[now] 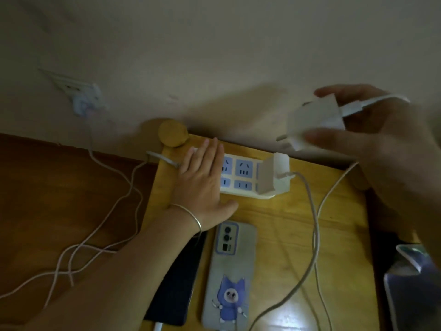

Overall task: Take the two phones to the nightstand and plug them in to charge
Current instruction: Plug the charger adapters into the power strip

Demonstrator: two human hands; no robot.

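Note:
Two phones lie side by side on the wooden nightstand: a grey phone with a blue cartoon figure on its case, and a dark phone partly under my left forearm. A white power strip sits at the back, with one white charger plugged into its right end. My left hand lies flat on the strip's left end, fingers apart. My right hand, blurred, holds a second white charger plug in the air above the strip's right side, prongs pointing down-left.
White cables run from the chargers down across the nightstand toward the phones. More cables trail over the brown floor at left to a wall socket. A round wooden knob marks the nightstand's back-left corner. A shiny object sits at lower right.

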